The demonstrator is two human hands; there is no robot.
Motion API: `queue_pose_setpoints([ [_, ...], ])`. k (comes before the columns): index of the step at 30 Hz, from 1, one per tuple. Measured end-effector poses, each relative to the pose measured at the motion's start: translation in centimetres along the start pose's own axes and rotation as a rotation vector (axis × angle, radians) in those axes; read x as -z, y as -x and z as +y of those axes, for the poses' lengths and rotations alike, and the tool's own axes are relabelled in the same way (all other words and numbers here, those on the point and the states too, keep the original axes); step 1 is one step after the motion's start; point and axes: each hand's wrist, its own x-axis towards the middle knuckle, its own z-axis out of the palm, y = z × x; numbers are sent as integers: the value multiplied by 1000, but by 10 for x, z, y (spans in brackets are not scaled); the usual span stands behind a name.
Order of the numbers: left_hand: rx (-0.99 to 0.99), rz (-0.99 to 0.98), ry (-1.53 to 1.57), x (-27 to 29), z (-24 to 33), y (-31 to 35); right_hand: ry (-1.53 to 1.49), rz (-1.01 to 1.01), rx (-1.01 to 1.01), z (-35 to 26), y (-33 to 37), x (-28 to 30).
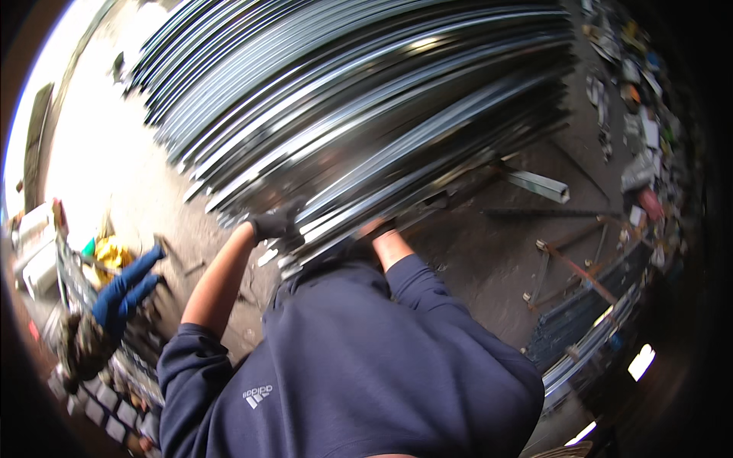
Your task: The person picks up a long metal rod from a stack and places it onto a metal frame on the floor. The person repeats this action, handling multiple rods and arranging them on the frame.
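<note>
A large stack of long, shiny metal profiles (366, 114) spreads in front of me, running slantwise from lower left to upper right. My left hand (276, 224), in a dark glove, is closed around a few profiles (317, 223) on the near side, close to their left ends. The glove is blurred. My right hand (378, 227) is against the near edge of the same profiles, further right and close to my body. Its fingers are hidden behind the metal, so their grip does not show.
A pale square tube (540, 186) sticks out right of the stack. Rusty metal frames (584, 271) and more long profiles (588, 347) lie at lower right. Mixed scrap (641, 145) lines the right side. A person in blue trousers (126, 290) is at left, near a yellow bundle (112, 253).
</note>
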Motion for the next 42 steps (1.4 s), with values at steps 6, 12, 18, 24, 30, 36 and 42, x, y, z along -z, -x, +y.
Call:
queue_pose_setpoints([
  [6,137,-319,238,26,50,-41,-39,146,80,1,15,-4],
  [12,301,-135,-250,-50,91,-137,-94,253,175,-2,22,-6],
  [18,381,99,-284,-101,69,-144,-138,322,252,-22,36,3],
  [24,335,-58,0,-110,-6,-169,-197,395,282,-39,28,39],
  [30,559,-366,307,-70,-47,-194,149,60,139,-46,41,56],
  [36,497,-354,535,-95,-44,-205,-32,89,-57,-60,50,71],
  [42,703,-603,949,-94,-3,-200,62,-238,48,-147,59,147],
])
